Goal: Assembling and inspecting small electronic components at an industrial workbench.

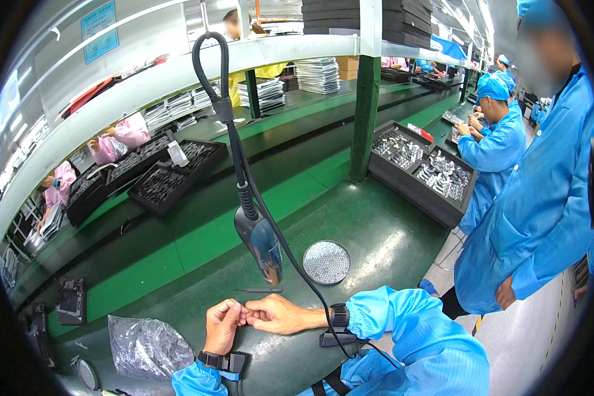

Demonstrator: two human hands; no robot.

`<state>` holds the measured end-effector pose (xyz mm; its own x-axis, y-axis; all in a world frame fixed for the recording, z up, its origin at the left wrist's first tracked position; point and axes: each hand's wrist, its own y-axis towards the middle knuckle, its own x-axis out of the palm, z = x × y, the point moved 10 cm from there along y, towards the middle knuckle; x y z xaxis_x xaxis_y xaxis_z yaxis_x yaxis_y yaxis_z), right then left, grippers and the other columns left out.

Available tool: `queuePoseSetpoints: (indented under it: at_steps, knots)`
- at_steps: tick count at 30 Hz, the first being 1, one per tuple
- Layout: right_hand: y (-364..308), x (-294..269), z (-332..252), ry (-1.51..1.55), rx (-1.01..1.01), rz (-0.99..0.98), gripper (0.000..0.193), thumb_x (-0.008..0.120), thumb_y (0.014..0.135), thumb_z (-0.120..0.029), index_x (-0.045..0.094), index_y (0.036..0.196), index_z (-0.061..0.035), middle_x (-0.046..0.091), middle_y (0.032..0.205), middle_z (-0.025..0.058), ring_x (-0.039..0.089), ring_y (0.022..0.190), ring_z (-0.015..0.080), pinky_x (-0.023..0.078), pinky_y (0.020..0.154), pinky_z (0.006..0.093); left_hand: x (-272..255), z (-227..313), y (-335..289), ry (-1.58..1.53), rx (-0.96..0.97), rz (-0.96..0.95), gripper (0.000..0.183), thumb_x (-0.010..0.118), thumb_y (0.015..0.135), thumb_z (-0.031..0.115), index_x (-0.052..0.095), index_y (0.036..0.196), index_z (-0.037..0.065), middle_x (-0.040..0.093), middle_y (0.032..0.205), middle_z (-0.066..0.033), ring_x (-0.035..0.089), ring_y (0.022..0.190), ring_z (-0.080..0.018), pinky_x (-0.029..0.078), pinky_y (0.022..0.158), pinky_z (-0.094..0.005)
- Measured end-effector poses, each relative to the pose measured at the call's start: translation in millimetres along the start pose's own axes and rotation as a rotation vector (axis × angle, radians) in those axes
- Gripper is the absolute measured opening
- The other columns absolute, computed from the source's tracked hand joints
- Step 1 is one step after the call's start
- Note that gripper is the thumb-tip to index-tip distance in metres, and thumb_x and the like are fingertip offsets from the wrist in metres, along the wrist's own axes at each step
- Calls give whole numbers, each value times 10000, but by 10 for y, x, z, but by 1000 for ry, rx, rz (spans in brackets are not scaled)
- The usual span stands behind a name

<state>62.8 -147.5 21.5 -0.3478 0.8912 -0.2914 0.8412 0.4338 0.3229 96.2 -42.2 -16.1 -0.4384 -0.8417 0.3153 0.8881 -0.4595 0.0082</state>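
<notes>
Close together over the green bench [290,323], my left hand [223,325] and my right hand [280,315] meet at the fingertips. Both are closed in a pinch, and whatever sits between the fingers is too small or hidden to make out. Just beyond them lies a pair of dark tweezers [259,290]. A round dish [327,262] full of small shiny pieces stands farther off to the right. Left of my left hand rests a clear plastic bag [148,348] of dark grey pieces. A dark, glossy handheld tool [257,244] hangs by its cable above the bench.
Black trays of metal parts [422,165] stand at the right beside a green post [365,119]. Across the line are more black trays [178,175]. A person in a blue coat [528,198] stands close on my right. A black cable [297,264] runs down past my right wrist.
</notes>
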Motion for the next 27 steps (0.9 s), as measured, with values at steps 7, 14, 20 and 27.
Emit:
queuePoseSetpoints:
  at_steps: [7,14,20,27]
  knots:
    - [-3,2,12,-7,12,-4,162,644,846,-137,596,910,3,585,669,67,544,563,149,446,540,315,29,30,-8,17,4,-5,214,586,990,172,655,863,14,663,790,-39,583,692,-90,455,644,-227]
    - [-4,2,6,-8,5,0,164,644,846,-139,593,909,3,587,668,70,551,566,153,446,541,318,33,33,-13,16,3,-11,209,577,994,165,653,877,10,669,809,-46,590,705,-92,461,657,-231]
    - [-5,3,14,2,1,2,169,645,849,-144,590,911,4,588,669,70,550,566,153,444,540,318,36,27,-14,10,-5,-12,206,577,996,166,651,879,13,668,811,-45,586,703,-90,462,658,-231]
    - [0,-3,-10,-15,-2,-4,165,642,856,-144,593,915,2,581,661,64,531,556,148,431,532,315,9,12,-5,12,2,-5,203,587,991,170,646,868,21,664,803,-40,573,688,-87,458,652,-230]
